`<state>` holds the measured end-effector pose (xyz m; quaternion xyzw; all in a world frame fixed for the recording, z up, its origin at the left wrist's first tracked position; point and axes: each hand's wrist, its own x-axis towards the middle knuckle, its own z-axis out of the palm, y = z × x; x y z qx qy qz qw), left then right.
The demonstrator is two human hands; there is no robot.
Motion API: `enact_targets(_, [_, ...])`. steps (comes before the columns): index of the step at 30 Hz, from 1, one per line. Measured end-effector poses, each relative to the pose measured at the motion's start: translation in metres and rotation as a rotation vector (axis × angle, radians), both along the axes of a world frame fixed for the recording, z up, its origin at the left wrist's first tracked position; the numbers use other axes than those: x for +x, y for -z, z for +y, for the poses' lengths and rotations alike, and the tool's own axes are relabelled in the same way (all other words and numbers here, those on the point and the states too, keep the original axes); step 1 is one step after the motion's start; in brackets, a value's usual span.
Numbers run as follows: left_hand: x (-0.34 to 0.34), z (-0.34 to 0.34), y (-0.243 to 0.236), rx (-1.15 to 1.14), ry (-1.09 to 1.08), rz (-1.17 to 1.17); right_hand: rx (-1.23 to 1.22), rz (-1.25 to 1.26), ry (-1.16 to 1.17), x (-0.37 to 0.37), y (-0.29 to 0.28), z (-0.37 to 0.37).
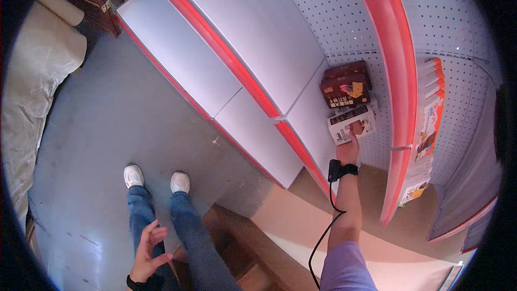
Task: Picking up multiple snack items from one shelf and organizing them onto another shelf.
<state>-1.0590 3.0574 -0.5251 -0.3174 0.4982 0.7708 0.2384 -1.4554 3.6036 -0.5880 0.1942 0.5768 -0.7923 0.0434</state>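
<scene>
My right hand point(349, 150) reaches onto a shelf at the right, its fingers closed against the lower end of a white snack box point(340, 128) with a dark band and a brown picture. The grip is partly hidden. The white box tilts slightly and sits beside a stack of dark brown boxes point(344, 87) near the pegboard back. Low on the left, my left hand point(151, 250) hangs over my legs with fingers apart and nothing in it.
Red-edged white shelves point(237, 70) run diagonally across the view. Orange-and-white packages point(431, 113) stand on a shelf to the right. An open brown carton point(229, 242) lies by my legs. Pale sheeting point(37, 70) covers something at the left.
</scene>
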Motion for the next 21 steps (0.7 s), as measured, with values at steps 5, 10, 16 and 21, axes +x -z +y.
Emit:
enact_targets(5, [0.008,-0.014,-0.022,-0.006,-0.03,-0.024,0.113,-0.095,0.201,0.019,0.001,0.0])
enact_targets(10, [0.018,-0.033,-0.064,-0.024,-0.042,0.039,0.315,-0.115,0.314,0.079,-0.026,-0.035])
enact_targets(16, [0.035,-0.076,-0.14,-0.097,-0.046,0.17,0.346,-0.232,0.272,0.17,-0.076,-0.099])
enact_targets(21, [0.058,-0.112,-0.214,-0.155,-0.165,0.24,0.188,-0.116,-0.029,0.211,-0.092,-0.178])
